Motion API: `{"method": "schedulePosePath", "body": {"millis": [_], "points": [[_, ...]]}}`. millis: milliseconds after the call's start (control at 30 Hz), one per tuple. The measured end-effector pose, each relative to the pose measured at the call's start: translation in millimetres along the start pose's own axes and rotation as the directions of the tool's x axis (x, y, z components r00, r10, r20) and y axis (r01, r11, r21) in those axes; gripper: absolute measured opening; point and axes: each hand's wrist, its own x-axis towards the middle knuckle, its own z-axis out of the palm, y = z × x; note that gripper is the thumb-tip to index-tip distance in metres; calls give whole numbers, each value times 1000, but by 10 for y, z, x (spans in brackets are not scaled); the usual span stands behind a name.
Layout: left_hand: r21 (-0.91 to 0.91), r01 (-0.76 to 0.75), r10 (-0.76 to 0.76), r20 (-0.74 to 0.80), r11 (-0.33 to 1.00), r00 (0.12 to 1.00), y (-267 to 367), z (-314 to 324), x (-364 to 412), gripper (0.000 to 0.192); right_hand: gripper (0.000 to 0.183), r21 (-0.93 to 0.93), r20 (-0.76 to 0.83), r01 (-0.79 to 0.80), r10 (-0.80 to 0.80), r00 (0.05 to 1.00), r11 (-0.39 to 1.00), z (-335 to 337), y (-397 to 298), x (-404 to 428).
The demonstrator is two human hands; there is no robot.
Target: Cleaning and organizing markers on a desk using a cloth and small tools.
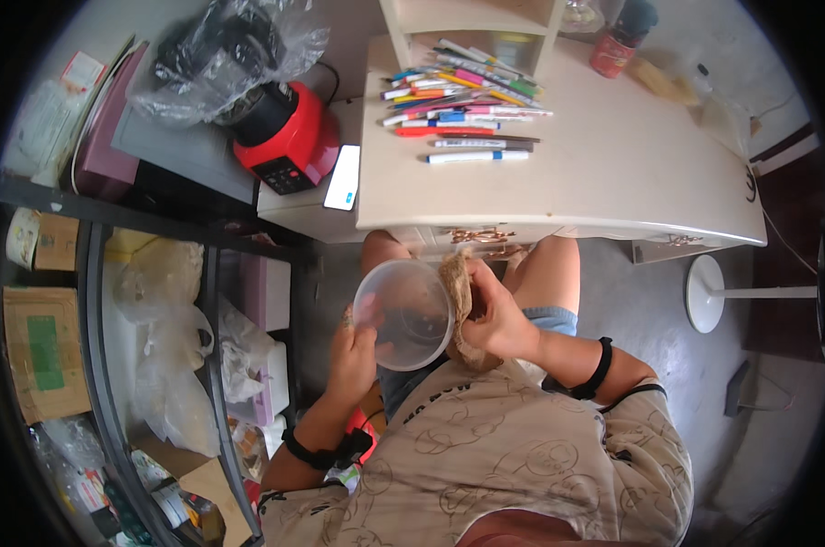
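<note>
My left hand (355,352) grips the left side of a round, clear plastic tub (412,321). The tub is tilted with its open mouth towards me, and a few small specks show inside. In my right hand (498,311) is a brown cloth (457,287), bunched up and pressed to the tub's right rim or outer wall; exactly where it touches is hard to tell. Both hands are above my lap, in front of the desk edge. On the cream desk (611,171) lies a pile of pens and markers (464,102), most of them lying sideways.
Left of the desk stand a red blender base (293,140) under plastic film and a lit phone (343,178). A dark metal shelf (98,308) with boxes and bags lines my left side. At the desk's back right is a red can (612,55). A white round base (704,294) is at right.
</note>
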Motion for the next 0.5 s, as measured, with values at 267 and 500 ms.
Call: {"method": "schedulePosePath", "body": {"millis": [267,500], "points": [[-56,-69,64,-78,996,995,-90,-137,155,41,60,-158,52,-34,43,998,987,78,39,121],[84,-68,74,-61,994,995,-65,-94,223,40,59,-271,-16,8,-13,1000,963,75,81,140]]}}
